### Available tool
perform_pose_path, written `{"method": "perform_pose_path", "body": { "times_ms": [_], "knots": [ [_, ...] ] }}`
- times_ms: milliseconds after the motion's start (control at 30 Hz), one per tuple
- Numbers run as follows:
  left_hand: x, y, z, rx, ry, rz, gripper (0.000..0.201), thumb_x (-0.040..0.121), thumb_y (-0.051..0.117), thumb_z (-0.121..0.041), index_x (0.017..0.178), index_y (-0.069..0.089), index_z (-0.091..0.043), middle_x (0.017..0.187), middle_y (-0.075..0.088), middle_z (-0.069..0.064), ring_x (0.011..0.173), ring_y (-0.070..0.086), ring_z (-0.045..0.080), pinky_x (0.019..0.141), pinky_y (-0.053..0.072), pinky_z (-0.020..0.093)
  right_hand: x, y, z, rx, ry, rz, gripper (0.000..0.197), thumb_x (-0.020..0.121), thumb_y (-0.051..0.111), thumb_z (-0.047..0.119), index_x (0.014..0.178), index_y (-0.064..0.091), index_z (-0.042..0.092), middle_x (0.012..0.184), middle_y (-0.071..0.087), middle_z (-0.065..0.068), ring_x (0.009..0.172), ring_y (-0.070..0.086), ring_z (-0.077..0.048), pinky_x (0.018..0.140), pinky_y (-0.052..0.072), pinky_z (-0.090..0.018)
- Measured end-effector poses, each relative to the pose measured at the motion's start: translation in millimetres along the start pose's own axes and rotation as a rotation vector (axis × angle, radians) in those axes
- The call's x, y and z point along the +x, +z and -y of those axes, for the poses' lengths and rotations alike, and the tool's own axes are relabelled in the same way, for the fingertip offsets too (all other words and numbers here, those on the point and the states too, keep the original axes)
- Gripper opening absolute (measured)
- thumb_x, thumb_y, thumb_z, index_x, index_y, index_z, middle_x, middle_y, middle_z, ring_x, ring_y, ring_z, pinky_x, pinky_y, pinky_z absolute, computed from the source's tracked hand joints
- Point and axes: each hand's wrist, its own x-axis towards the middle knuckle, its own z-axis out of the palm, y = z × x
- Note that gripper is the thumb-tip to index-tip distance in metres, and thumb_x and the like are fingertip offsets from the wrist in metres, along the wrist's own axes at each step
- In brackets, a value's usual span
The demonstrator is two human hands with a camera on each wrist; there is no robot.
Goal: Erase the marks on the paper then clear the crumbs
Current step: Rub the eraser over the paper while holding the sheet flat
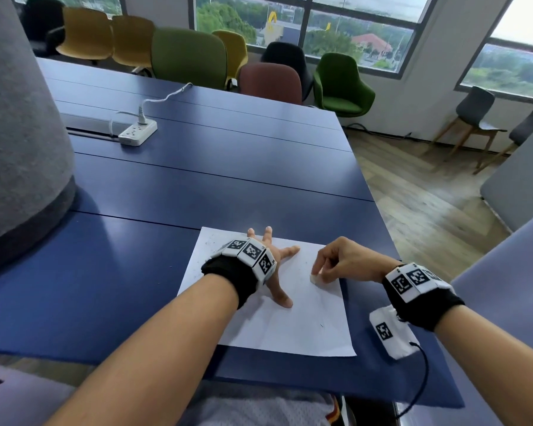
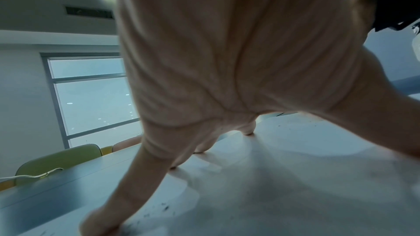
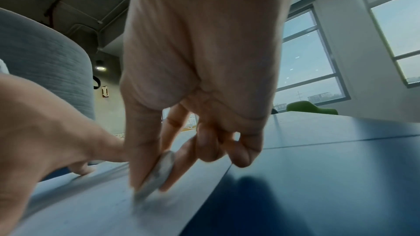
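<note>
A white sheet of paper (image 1: 305, 321) lies on the blue table (image 1: 197, 186) near its front edge. My left hand (image 1: 276, 259) presses flat on the paper's upper left part, fingers spread and straight (image 2: 118, 195). My right hand (image 1: 330, 265) pinches a small white eraser (image 1: 315, 278) between thumb and fingers, its lower end touching the paper near the right edge (image 3: 156, 173). Dark eraser crumbs (image 1: 211, 244) speckle the paper's upper left corner and show beside my left fingertips (image 2: 163, 208). A short faint mark (image 1: 321, 325) sits on the lower right part of the sheet.
A white power strip (image 1: 137, 132) with a cable lies far back on the left of the table. A large grey felt screen (image 1: 19, 142) stands at the left. Several chairs (image 1: 271, 83) line the far side; the table's right edge drops to a wooden floor (image 1: 419, 198).
</note>
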Motion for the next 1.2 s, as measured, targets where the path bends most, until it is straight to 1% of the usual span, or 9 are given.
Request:
{"method": "perform_pose_path", "body": {
  "times_ms": [67, 200, 333, 500, 633, 800, 933, 1067, 1200],
  "knots": [
    [0, 0, 0, 0.004, 0.002, -0.001, 0.130, 0.057, 0.078, -0.076, 0.148, -0.012, -0.058, 0.160, -0.030, 0.009, 0.144, -0.020, 0.051, 0.113, 0.014, 0.071, 0, -4, 0, -0.023, 0.021, 0.010, 0.010, 0.076, 0.074, 0.006, 0.083, 0.077, 0.013, 0.056, 0.056, 0.010, 0.050, 0.045, -0.003, 0.052, 0.034, -0.014],
    [1, 0, 0, 0.008, 0.002, -0.002, 0.130, 0.056, 0.078, -0.077, 0.148, -0.013, -0.059, 0.160, -0.030, 0.008, 0.145, -0.019, 0.051, 0.113, 0.014, 0.071, 3, -6, -10, 0.049, 0.017, -0.211, 0.006, 0.077, 0.078, 0.014, 0.082, 0.075, 0.012, 0.062, 0.062, 0.004, 0.050, 0.049, -0.001, 0.055, 0.037, -0.013],
    [0, 0, 1, 0.011, -0.006, 0.003, 0.130, 0.056, 0.078, -0.076, 0.148, -0.012, -0.059, 0.161, -0.029, 0.009, 0.144, -0.019, 0.051, 0.112, 0.014, 0.072, -5, -1, -7, 0.021, 0.008, -0.006, 0.007, 0.077, 0.075, 0.008, 0.081, 0.076, 0.014, 0.061, 0.059, 0.002, 0.057, 0.047, -0.010, 0.056, 0.035, -0.020],
    [0, 0, 0, 0.012, -0.001, -0.001, 0.130, 0.056, 0.077, -0.077, 0.147, -0.013, -0.059, 0.161, -0.029, 0.009, 0.145, -0.018, 0.051, 0.113, 0.015, 0.070, 0, -3, -11, 0.049, 0.009, -0.233, 0.006, 0.077, 0.076, 0.012, 0.080, 0.076, 0.018, 0.059, 0.062, 0.007, 0.049, 0.048, -0.001, 0.057, 0.039, -0.017],
    [-1, -1, -1, 0.022, -0.007, -0.001, 0.130, 0.057, 0.077, -0.076, 0.148, -0.013, -0.058, 0.161, -0.029, 0.010, 0.145, -0.018, 0.051, 0.113, 0.014, 0.071, -12, 5, 4, -0.068, -0.057, 0.041, 0.014, 0.077, 0.071, 0.008, 0.084, 0.076, 0.018, 0.060, 0.062, 0.009, 0.051, 0.047, -0.002, 0.053, 0.037, -0.012],
    [-1, -1, -1, 0.016, -0.002, 0.001, 0.130, 0.057, 0.078, -0.076, 0.148, -0.012, -0.058, 0.161, -0.028, 0.009, 0.145, -0.018, 0.051, 0.113, 0.014, 0.071, -6, 1, -2, -0.068, -0.064, -0.111, 0.013, 0.076, 0.073, 0.013, 0.079, 0.077, 0.025, 0.064, 0.060, 0.006, 0.051, 0.043, -0.002, 0.055, 0.037, -0.017],
    [-1, 0, -1, 0.010, -0.004, -0.001, 0.130, 0.057, 0.078, -0.076, 0.148, -0.013, -0.057, 0.160, -0.030, 0.010, 0.145, -0.019, 0.050, 0.113, 0.013, 0.071, -16, 8, 8, -0.159, -0.113, 0.067, 0.012, 0.075, 0.074, 0.015, 0.082, 0.076, 0.024, 0.069, 0.065, 0.006, 0.059, 0.049, -0.003, 0.058, 0.041, -0.017],
    [0, 0, 0, 0.015, 0.001, -0.004, 0.130, 0.057, 0.077, -0.077, 0.148, -0.013, -0.057, 0.161, -0.029, 0.009, 0.145, -0.018, 0.050, 0.113, 0.012, 0.071, -15, 9, 8, -0.197, -0.112, -0.058, 0.008, 0.076, 0.076, 0.022, 0.083, 0.074, 0.021, 0.074, 0.069, 0.006, 0.058, 0.050, -0.001, 0.061, 0.044, -0.017],
    [-1, -1, -1, 0.008, -0.003, 0.002, 0.130, 0.056, 0.078, -0.077, 0.148, -0.013, -0.058, 0.160, -0.030, 0.009, 0.145, -0.019, 0.050, 0.113, 0.012, 0.072, -29, 18, 12, -0.219, -0.125, 0.102, 0.002, 0.079, 0.074, 0.017, 0.078, 0.074, 0.019, 0.067, 0.066, 0.012, 0.056, 0.049, 0.001, 0.058, 0.039, -0.011]
  ]
}}
